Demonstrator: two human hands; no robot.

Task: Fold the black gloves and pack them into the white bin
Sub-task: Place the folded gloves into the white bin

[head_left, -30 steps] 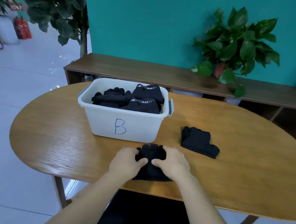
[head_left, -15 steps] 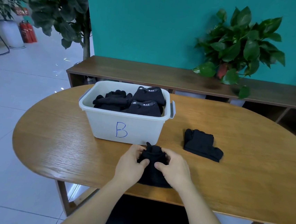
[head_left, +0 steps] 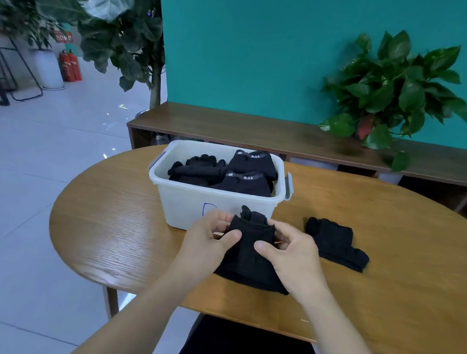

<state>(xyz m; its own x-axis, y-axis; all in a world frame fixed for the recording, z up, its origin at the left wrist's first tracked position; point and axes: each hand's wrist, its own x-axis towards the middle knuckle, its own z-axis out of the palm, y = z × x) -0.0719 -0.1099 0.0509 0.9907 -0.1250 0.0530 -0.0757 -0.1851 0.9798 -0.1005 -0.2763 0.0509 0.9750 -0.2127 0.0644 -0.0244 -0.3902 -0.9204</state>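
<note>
A black glove [head_left: 249, 252] is lifted at its finger end in front of the white bin [head_left: 184, 200], its cuff end still on the table. My left hand [head_left: 206, 240] pinches its left edge, and my right hand [head_left: 290, 253] pinches its right edge, thumbs on top. A second black glove [head_left: 334, 243] lies flat on the table to the right. Inside the bin lie several folded black gloves [head_left: 227, 173].
The oval wooden table [head_left: 402, 278] carries the bin near its far middle. Behind it runs a low wooden shelf [head_left: 259, 133] with a potted plant [head_left: 389, 89] against a teal wall. A tall leafy plant [head_left: 120, 32] stands at the left.
Both hands have raised the glove's finger end off the table and folded it back toward me. The camera has tilted up and moved closer.
</note>
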